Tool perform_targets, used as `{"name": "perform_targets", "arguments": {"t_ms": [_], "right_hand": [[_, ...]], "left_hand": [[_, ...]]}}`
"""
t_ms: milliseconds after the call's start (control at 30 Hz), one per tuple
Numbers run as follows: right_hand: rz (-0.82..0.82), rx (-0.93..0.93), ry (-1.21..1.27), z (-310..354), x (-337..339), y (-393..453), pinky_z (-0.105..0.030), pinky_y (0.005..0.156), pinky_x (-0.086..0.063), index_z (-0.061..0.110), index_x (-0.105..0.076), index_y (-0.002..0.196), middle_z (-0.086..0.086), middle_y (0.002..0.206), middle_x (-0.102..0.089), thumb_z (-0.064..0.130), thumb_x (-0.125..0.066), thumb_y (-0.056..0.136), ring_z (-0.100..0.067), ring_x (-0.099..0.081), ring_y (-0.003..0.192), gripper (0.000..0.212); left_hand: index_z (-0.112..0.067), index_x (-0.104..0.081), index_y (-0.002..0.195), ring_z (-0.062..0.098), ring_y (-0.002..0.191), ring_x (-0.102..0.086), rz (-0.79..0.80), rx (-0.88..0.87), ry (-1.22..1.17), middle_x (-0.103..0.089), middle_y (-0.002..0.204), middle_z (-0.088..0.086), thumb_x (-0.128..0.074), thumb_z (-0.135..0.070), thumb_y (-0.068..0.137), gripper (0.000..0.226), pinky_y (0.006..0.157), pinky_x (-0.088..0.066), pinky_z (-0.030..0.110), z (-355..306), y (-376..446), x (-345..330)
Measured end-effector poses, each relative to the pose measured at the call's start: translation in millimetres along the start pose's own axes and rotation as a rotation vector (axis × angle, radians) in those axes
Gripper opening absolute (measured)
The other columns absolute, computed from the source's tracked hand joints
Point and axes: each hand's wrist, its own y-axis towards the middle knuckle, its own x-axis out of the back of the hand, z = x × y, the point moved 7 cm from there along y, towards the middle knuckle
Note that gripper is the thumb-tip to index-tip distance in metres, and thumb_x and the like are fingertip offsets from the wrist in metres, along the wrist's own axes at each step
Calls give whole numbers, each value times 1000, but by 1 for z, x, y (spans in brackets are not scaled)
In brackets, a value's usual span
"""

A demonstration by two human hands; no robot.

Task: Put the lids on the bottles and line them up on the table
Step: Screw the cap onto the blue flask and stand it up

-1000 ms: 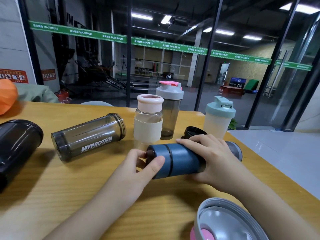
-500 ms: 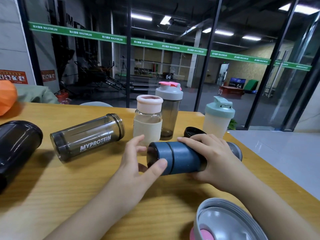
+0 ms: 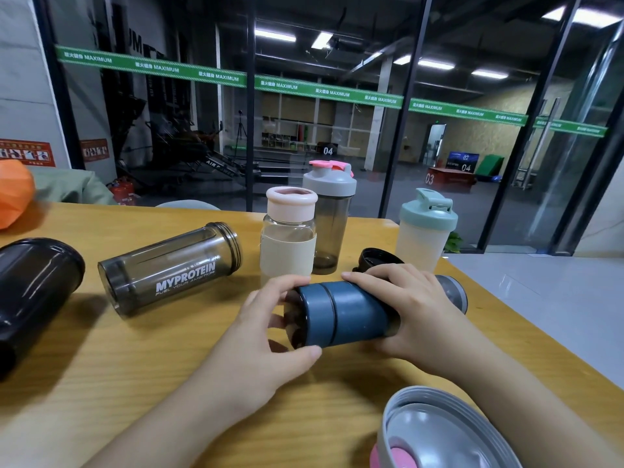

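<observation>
Wide wooden desk point(image 3: 141, 373) under everything. At its left edge a big glossy black bottle point(image 3: 32, 298) lies on its side. Beside it, nearer the middle, the smoky clear "MYPROTEIN" bottle point(image 3: 169, 268) lies down too, its open mouth toward the far edge. Along the far edge three stand upright and capped: a grey-lidded dark shaker with pink flip cap point(image 3: 329, 214), a glass bottle with pink lid and cream sleeve point(image 3: 288, 236), a frosted bottle with mint lid point(image 3: 426, 228). Centre stage, the dark blue cylindrical bottle point(image 3: 344, 314) lies sideways. The right hand point(image 3: 405, 305) wraps over its body; the left hand point(image 3: 266, 336) curls thumb and fingers round its near end. A grey lid with pink centre point(image 3: 445, 430) sits upturned at the near edge. A small black cap point(image 3: 373, 260) rests behind the right hand.
</observation>
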Motion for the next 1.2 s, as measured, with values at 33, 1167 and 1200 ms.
{"name": "perform_targets", "arguments": {"t_ms": [33, 1167, 1200], "right_hand": [[-3, -2, 4, 0, 0, 0, -35, 89, -33, 44, -39, 135, 11, 116, -54, 46, -50, 59, -8, -40, 107, 76], [-28, -6, 7, -3, 2, 0, -35, 93, -32, 45, -38, 136, 15, 119, -52, 41, -62, 61, -8, -41, 111, 79], [-35, -2, 1, -2, 3, 0, -35, 91, -31, 44, -40, 136, 14, 119, -52, 40, -64, 61, -8, -41, 111, 79]], "left_hand": [[-63, -43, 113, 5, 103, -56, 7, -27, 18, -47, 123, -17, -70, -28, 60, 69, 81, -51, 25, -1, 0, -1], [-65, -38, 112, 4, 85, -60, 4, 3, -56, -52, 108, -32, -69, -54, 55, 66, 72, -48, 19, -5, -1, -1], [-63, -36, 112, 5, 87, -61, -12, 56, -88, -52, 110, -30, -65, -65, 51, 68, 75, -47, 21, 1, -1, -1]]}}
